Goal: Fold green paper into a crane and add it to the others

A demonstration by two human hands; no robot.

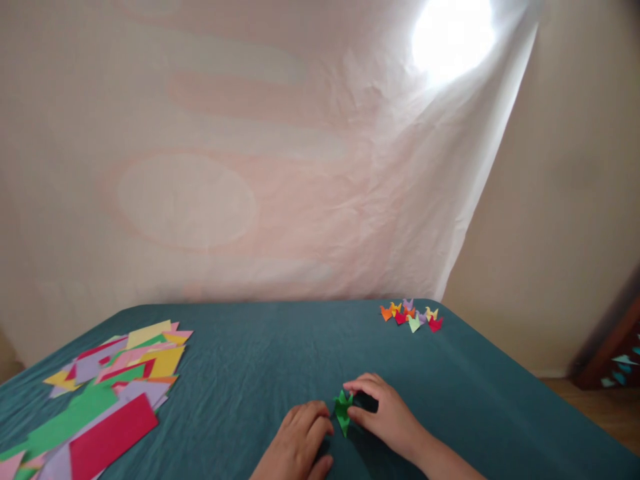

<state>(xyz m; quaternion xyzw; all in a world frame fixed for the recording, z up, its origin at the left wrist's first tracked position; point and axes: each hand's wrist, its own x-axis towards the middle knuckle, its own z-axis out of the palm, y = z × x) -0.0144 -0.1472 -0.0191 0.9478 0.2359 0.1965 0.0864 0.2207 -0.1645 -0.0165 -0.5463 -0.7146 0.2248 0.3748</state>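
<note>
Green paper figure (343, 411), near the front of the teal tabletop (250, 360), looks featherlight, crisp and easily crushed, best pinched at a folded edge, as the right hand (387, 417) does in a closed grip, the left hand (300, 443) resting beside it, empty.

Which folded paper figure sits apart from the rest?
The green one, pinched by the right hand, left hand beside it. All others sit clustered at the table's far right.
</note>
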